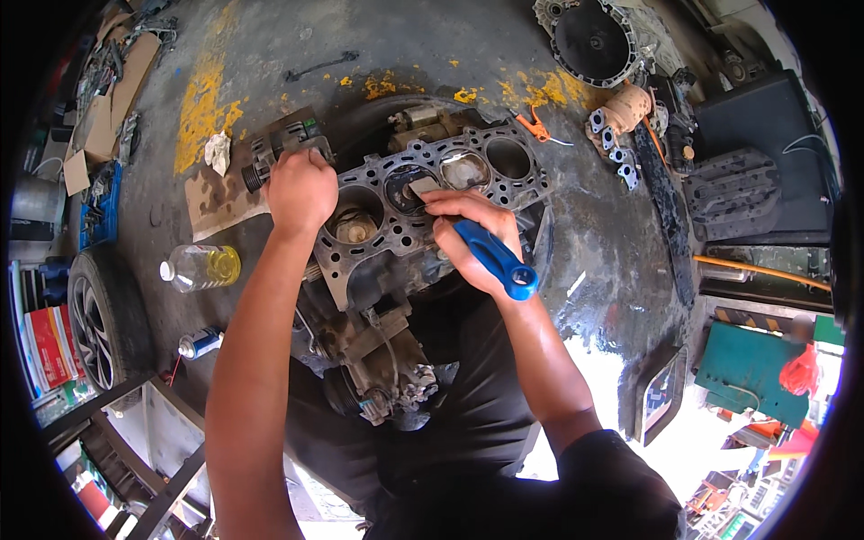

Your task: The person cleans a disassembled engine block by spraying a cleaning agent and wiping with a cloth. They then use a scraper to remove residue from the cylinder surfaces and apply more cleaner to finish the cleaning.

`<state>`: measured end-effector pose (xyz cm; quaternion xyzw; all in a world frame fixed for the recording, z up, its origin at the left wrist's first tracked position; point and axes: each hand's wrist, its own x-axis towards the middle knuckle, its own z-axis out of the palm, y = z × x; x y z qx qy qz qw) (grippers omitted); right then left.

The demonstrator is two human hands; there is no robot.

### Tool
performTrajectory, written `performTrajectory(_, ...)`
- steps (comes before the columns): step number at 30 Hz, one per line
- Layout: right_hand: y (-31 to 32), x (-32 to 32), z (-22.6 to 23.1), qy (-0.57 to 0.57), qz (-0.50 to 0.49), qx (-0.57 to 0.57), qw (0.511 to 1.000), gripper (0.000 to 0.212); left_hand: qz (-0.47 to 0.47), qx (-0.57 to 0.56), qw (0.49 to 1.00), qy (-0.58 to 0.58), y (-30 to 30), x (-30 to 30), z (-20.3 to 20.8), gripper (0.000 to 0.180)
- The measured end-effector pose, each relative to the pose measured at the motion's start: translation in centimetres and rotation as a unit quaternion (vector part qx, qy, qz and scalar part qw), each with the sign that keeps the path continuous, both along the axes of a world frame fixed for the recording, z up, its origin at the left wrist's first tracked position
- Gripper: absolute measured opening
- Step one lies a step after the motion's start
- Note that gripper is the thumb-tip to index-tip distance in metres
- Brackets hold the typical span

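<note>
A grey metal engine block (351,261) with several round cylinder bores lies in front of me, its flat top face dark with grime. In my right hand (477,236) is a scraper (495,259) with a blue handle, its metal blade laid against the block's face beside a middle bore. My left hand (304,193) is closed in a fist at the left end of the block, next to a dirty, ribbed engine part (261,162). What its fingers grip, if anything, is hidden.
Cardboard (220,202) lies under the left engine part. On the floor at left are a bottle of yellow liquid (202,268), a spray can (200,343) and a wheel (103,315). An orange-handled tool (535,126) lies past the block; a bell-shaped housing (589,45) sits far right.
</note>
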<state>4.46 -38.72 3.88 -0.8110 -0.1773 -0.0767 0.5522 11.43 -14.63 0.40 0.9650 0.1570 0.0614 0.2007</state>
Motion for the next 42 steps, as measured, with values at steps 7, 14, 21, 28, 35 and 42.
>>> performTrajectory(7, -0.6, 0.0, -0.5, 0.062, 0.007, 0.058, 0.996, 0.015, -0.004, -0.001, 1.0, 0.0, -0.4, 0.0, 0.4, 0.034)
performTrajectory(14, -4.7, 1.9, 1.0, 0.253, 0.069, 0.229, 0.937, 0.029, 0.007, -0.023, 1.0, 0.014, 0.0, 0.0, 0.6, 0.035)
performTrajectory(21, -7.0, 0.4, -0.1, 0.25, 0.071, 0.297, 0.919, 0.012, 0.019, -0.018, 1.0, 0.002, -0.2, -0.3, 0.4, 0.034)
performTrajectory(28, -5.8, -1.7, -1.8, 0.166, -0.01, 0.334, 0.928, 0.021, 0.011, -0.01, 1.0, 0.01, -0.2, -0.4, 0.8, 0.033)
performTrajectory(35, -2.1, -5.4, -1.9, 0.1, -0.018, 0.168, 0.981, 0.009, 0.009, -0.011, 1.0, 0.02, -0.2, -0.3, 0.7, 0.031)
performTrajectory(42, 0.8, -6.6, -1.5, 0.018, -0.066, 0.097, 0.993, 0.007, 0.008, -0.014, 1.0, 0.009, -0.1, -0.2, 0.3, 0.032)
